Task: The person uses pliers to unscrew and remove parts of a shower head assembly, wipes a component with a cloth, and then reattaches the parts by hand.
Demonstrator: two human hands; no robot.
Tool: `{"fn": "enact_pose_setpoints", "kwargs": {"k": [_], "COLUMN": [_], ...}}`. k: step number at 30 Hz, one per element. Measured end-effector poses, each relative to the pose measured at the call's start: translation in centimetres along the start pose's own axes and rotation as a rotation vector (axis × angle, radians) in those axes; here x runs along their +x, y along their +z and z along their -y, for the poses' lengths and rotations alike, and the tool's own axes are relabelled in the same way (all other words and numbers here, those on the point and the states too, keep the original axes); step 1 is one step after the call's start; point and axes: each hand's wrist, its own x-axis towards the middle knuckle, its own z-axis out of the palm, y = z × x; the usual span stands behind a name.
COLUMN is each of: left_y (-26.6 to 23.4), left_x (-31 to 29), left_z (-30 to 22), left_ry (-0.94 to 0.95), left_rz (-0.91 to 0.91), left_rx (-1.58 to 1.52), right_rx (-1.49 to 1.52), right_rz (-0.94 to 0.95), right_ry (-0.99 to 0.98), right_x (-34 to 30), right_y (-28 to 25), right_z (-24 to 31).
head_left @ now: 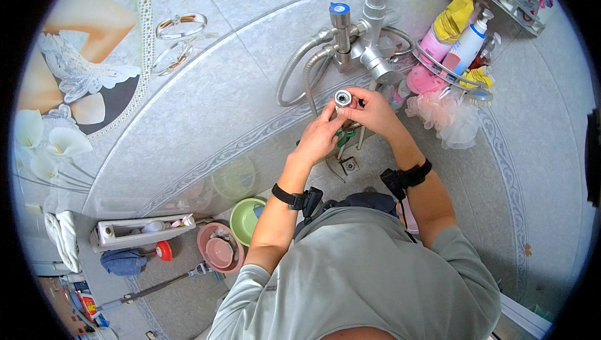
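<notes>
Around me, grey marbled tiles [194, 115] line the wall, crossed by a scrolled band [216, 160]. To the left, a mural [91, 83] shows white lilies [61, 143]. A metal shelf [531, 26] hangs at right; cool light falls on the tiled floor [184, 299].

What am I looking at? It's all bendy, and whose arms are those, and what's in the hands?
There's no robot here: the arms belong to a person wearing a camera on their head. It looks down through a very wide lens, so straight lines bend. The left hand and right hand hold a small round metal fitting between them. Ahead, on the tiled wall, is a blue-topped valve. Over on the right, bottles stand in a rack. Down on the left, a green basin sits beside a pink basin.
</notes>
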Motion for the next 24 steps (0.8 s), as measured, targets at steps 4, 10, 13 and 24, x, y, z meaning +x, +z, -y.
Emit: {"fn": "enact_pose_setpoints", "kwargs": {"k": [4, 10, 13, 24], "left_y": [0.1, -0.3, 0.1, 0.3], "left_x": [0.0, 0.1, 0.0, -1.0], "left_z": [0.1, -0.1, 0.5, 0.6], "left_ry": [0.009, -0.006, 0.027, -0.060], "left_rz": [-0.009, -0.001, -0.052, -0.074], "left_rx": [-0.017, -0.027, -0.023, -0.029], "right_rx": [0.005, -0.012, -0.025, -0.034], "right_rz": [0.000, 0.005, 0.019, -0.007], "right_ry": [-0.010, 0.011, 0.009, 0.094], "right_x": [-0.1, 0.0, 0.2, 0.0], "right_y": [-0.1, 0.0, 0.0, -1.3], "right_z": [0.0, -0.2, -0.1, 0.6]}}
